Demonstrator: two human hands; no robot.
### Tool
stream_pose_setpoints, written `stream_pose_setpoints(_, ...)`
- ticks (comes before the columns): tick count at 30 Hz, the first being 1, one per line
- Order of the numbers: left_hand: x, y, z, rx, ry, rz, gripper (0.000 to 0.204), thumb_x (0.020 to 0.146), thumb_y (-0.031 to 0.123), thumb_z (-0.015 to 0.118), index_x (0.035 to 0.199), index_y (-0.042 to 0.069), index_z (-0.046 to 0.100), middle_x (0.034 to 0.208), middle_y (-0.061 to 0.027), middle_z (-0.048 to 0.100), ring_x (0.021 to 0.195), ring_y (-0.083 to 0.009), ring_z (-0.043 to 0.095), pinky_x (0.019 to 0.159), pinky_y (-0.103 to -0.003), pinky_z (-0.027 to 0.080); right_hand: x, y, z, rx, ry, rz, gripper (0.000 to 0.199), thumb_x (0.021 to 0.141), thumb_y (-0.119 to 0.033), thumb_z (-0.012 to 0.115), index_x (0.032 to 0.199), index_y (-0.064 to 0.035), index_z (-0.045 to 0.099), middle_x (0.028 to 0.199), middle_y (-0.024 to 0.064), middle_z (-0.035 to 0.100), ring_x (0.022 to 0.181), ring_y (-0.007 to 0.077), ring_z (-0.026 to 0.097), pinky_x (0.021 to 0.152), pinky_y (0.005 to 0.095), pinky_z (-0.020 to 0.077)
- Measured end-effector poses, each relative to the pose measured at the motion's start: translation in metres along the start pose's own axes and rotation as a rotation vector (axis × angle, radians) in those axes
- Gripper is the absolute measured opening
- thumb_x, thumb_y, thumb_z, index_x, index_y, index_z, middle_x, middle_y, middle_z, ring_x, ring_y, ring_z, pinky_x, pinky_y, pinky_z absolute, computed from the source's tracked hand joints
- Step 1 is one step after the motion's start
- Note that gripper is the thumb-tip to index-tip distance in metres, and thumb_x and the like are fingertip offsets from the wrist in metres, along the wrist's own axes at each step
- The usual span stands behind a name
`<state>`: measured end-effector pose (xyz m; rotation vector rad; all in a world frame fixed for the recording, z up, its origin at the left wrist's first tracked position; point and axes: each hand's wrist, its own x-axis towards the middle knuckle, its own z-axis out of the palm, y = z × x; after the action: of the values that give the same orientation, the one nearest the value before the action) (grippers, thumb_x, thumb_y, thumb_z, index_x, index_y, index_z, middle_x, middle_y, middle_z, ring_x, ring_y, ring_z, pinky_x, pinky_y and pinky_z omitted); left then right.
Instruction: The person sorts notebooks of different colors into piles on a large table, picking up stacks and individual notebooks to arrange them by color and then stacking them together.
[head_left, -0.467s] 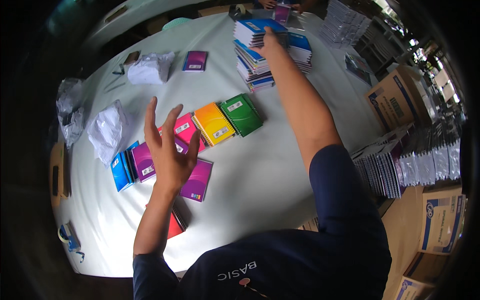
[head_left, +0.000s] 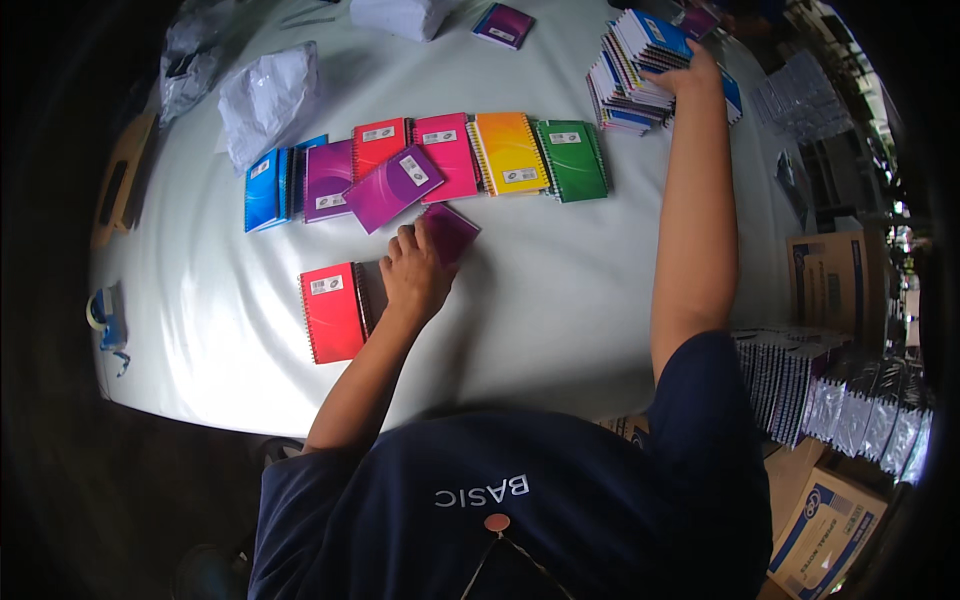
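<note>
My left hand (head_left: 415, 275) is closed at the near left edge of a dark purple notebook (head_left: 453, 230), its fingers curled against it. Just beyond lies another purple notebook (head_left: 395, 188), tilted across a row of spiral notebooks: blue (head_left: 262, 190), purple (head_left: 325, 175), red (head_left: 380, 135), pink (head_left: 450, 150), yellow (head_left: 510, 150) and green (head_left: 573, 160). To the hand's left is a red spiral notebook (head_left: 333, 312). At the far right, with the arm stretched out, my right hand (head_left: 695, 75) grips blue-covered notebooks (head_left: 655, 38) atop a leaning stack; some fingers are hidden.
Crumpled white wrapping (head_left: 268, 100) and a purple notebook (head_left: 503, 25) lie on the far part of the table. A tape dispenser (head_left: 107, 318) sits at the left edge. Beyond the right edge are cartons (head_left: 828, 285) and wrapped notebook bundles (head_left: 790, 380). Part of another person shows at the far right.
My left hand has come down from above the notebooks and closed at the dark purple one. My right hand stays on the stack. The whole view has shifted.
</note>
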<state>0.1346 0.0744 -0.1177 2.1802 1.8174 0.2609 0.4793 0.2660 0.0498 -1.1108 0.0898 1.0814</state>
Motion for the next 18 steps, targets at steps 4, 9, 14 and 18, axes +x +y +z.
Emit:
stream_pose_setpoints(4, 0.009, 0.003, -0.001, 0.053, -0.116, -0.181, 0.075, 0.072, 0.033, 0.074, 0.129, 0.001, 0.037, 0.115, -0.017, 0.051, 0.106, -0.0329, 0.053, 0.082, -0.044, 0.045, -0.043, 0.058, -0.043, -0.205, -0.115, -0.216, 0.054, 0.087, -0.026, 0.054, 0.134, -0.0036, 0.039, 0.135, 0.016, 0.042, 0.126, 0.0347, 0.039, 0.105, 0.0495, 0.028)
stream_pose_setpoints(9, 0.015, 0.001, -0.03, -0.652, -0.234, -0.032, 0.047, 0.086, 0.031, 0.062, 0.117, -0.001, 0.048, 0.095, -0.0194, 0.063, 0.091, -0.0295, 0.062, 0.079, -0.038, 0.047, -0.113, 0.175, -0.132, -0.733, -0.715, -0.083, 0.058, 0.084, -0.028, 0.066, 0.13, -0.0002, 0.044, 0.112, 0.0086, 0.059, 0.103, 0.0145, 0.053, 0.087, 0.0355, 0.044)
stream_pose_setpoints(14, 0.03, -0.009, -0.052, -0.728, -0.272, 0.162, 0.036, 0.093, 0.032, 0.054, 0.108, 0.0, 0.055, 0.091, -0.0105, 0.062, 0.081, -0.0178, 0.059, 0.075, -0.031, 0.048, -0.129, 0.207, -0.197, -0.611, -0.751, 0.117, 0.046, 0.087, -0.017, 0.063, 0.127, 0.0005, 0.048, 0.107, 0.0076, 0.06, 0.092, 0.0122, 0.058, 0.075, 0.0287, 0.0507)
stream_pose_setpoints(18, 0.049, -0.023, -0.055, -0.685, -0.141, 0.131, 0.031, 0.088, 0.024, 0.062, 0.108, 0.001, 0.057, 0.087, -0.0092, 0.062, 0.078, -0.0175, 0.059, 0.073, -0.031, 0.049, -0.163, 0.201, -0.195, -0.727, -0.657, -0.044, 0.029, 0.087, -0.01, 0.062, 0.115, -0.0019, 0.06, 0.1, 0.0034, 0.059, 0.085, 0.0096, 0.056, 0.074, 0.0245, 0.0479)
